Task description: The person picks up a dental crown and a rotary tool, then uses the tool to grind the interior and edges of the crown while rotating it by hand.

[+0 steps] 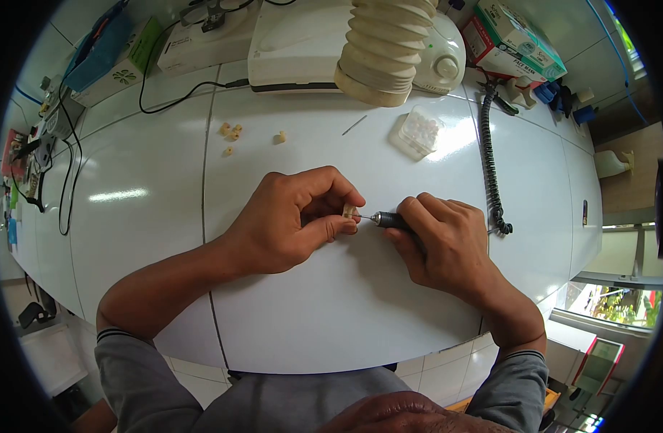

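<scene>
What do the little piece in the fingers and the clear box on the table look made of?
The little piece: cream and matte, perhaps ceramic or plaster. The clear box: see-through and glossy, likely plastic; pale contents show through.

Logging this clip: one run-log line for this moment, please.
left hand: pinches small piece | right hand: grips rotary tool | tip at piece | spare pieces on table
</scene>
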A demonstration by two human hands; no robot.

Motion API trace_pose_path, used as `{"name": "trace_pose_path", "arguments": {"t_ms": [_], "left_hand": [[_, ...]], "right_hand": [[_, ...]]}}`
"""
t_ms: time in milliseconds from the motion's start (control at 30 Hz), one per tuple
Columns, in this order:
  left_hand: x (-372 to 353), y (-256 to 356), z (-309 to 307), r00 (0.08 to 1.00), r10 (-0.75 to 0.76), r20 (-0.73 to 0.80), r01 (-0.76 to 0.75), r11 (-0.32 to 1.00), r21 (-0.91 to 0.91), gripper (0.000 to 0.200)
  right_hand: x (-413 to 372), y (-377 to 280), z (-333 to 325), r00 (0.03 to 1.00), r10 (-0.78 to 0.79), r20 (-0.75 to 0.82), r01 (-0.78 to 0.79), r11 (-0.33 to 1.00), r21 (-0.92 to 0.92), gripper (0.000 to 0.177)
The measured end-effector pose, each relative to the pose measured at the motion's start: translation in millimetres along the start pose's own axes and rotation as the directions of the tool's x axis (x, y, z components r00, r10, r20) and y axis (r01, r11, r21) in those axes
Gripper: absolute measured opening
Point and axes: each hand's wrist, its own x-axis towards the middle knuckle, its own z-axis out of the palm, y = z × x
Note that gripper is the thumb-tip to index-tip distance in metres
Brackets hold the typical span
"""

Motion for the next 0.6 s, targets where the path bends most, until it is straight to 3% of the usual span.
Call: {"name": "trace_pose_path", "arguments": {"t_ms": [133,433,600], "left_hand": [[0,8,1,1.0,-0.023,-0.007,0.023,0.997,-0.07,0.019],[1,0,-1,0.999,0.036,0.006,-0.036,0.999,0.025,0.024],[1,-1,-2,1.0,0.004,0.011,-0.003,1.0,-0.013,0.025]], "right_hand": [[-1,2,1,0.999,0.029,-0.016,-0.028,0.999,0.045,0.027],[-1,2,1,1.0,0.027,-0.01,-0.027,0.999,0.026,0.027],[-1,1,0,0.999,0.039,0.007,-0.04,0.999,0.017,0.027]]}}
